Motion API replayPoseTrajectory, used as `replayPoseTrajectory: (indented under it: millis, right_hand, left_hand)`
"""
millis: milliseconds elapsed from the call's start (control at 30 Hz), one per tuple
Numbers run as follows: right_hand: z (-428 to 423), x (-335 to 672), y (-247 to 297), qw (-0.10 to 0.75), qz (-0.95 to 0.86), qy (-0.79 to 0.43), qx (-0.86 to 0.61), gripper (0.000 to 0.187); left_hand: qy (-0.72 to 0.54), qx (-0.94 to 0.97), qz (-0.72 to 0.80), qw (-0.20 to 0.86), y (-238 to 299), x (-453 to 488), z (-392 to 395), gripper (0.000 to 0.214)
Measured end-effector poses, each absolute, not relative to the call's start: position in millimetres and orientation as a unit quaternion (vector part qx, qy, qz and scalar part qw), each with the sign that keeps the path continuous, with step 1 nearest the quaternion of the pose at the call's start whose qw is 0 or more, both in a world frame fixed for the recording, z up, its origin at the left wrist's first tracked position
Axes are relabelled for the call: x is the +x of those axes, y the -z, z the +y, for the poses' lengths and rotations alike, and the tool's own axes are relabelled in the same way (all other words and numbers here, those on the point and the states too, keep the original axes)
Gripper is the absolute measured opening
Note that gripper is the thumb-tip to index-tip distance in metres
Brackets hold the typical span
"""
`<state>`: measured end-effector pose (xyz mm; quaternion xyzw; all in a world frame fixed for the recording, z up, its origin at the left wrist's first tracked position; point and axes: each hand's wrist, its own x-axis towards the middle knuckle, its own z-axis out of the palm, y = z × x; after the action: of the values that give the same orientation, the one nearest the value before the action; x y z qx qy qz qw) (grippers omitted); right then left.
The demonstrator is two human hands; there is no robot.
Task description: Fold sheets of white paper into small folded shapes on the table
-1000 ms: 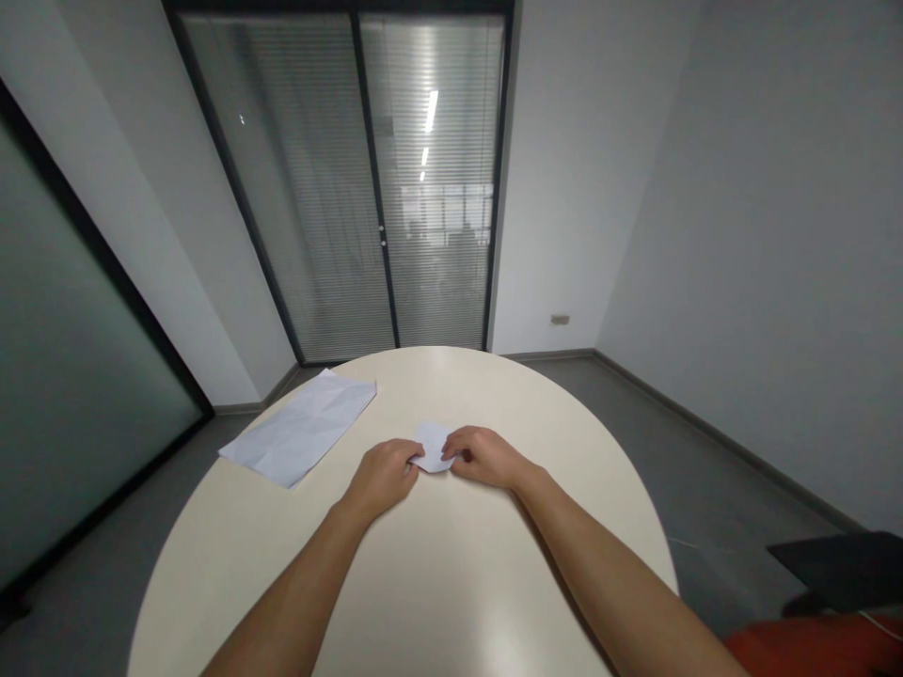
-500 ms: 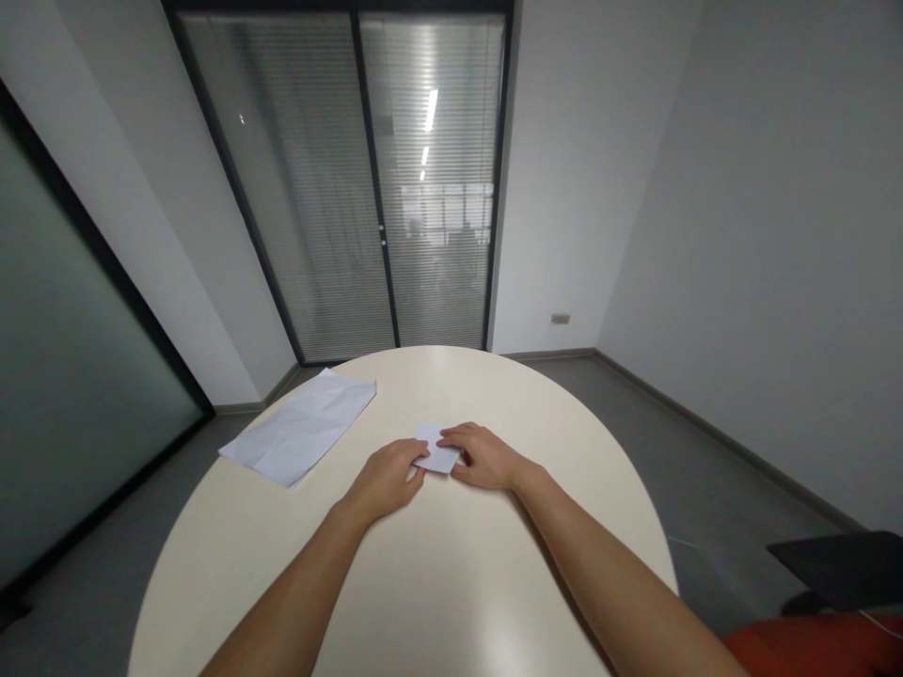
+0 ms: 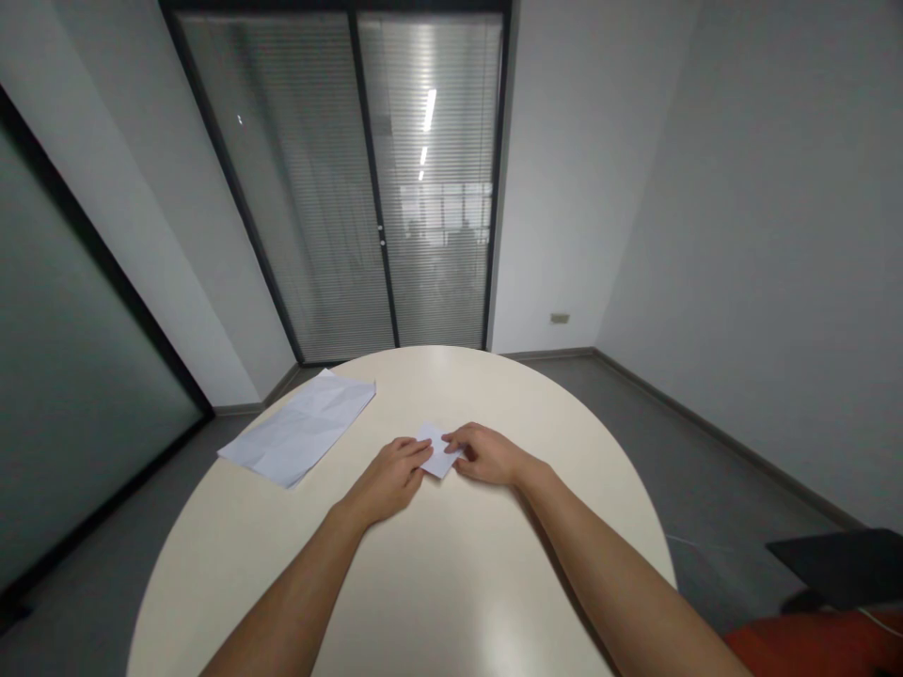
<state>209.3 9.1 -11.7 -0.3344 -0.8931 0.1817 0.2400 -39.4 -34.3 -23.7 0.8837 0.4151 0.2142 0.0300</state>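
A small piece of folded white paper (image 3: 438,458) lies at the middle of the round table, one corner pointing toward me. My left hand (image 3: 391,478) has its fingertips over the paper's left edge, with the thumb tucked low beside it. From the other side, my right hand (image 3: 486,455) grips the right edge between thumb and bent fingers. Parts of both edges are hidden under the fingers. Left of my hands rests a large creased sheet of white paper (image 3: 300,428), touched by neither hand.
The cream round table (image 3: 423,583) fills the lower view. Beyond it stand glass panels with blinds (image 3: 437,282) and a wall with a socket (image 3: 560,319). At lower right are a black flat object (image 3: 839,564) and something red (image 3: 797,649).
The small folded paper has turned slightly, so its near corner points more toward me. My fingers have shifted a little along its edges. The large sheet stays put.
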Motion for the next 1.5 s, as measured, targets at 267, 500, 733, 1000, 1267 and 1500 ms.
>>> replayPoseTrajectory:
  millis: [267, 500, 733, 1000, 1267, 1500]
  right_hand:
    - [16, 213, 15, 0.244, -0.887, -0.173, -0.353, 0.028]
    - [16, 215, 12, 0.242, -0.895, -0.173, -0.332, 0.025]
    - [18, 218, 14, 0.243, -0.901, -0.156, -0.323, 0.027]
    - [16, 217, 11, 0.250, -0.907, -0.154, -0.303, 0.026]
    - [12, 213, 8, 0.252, -0.907, -0.206, -0.268, 0.024]
    - [13, 213, 11, 0.256, -0.891, -0.242, -0.288, 0.016]
  left_hand:
    - [-0.244, 0.860, 0.444, 0.063, 27, -41, -34, 0.034]
    - [-0.217, 0.867, 0.435, 0.106, 22, -44, -38, 0.036]
    - [-0.215, 0.885, 0.403, 0.094, 27, -44, -35, 0.033]
    - [-0.234, 0.865, 0.424, 0.132, 21, -40, -38, 0.028]
    - [-0.255, 0.850, 0.436, 0.152, 22, -39, -37, 0.027]
    - [-0.269, 0.845, 0.440, 0.141, 17, -36, -40, 0.022]
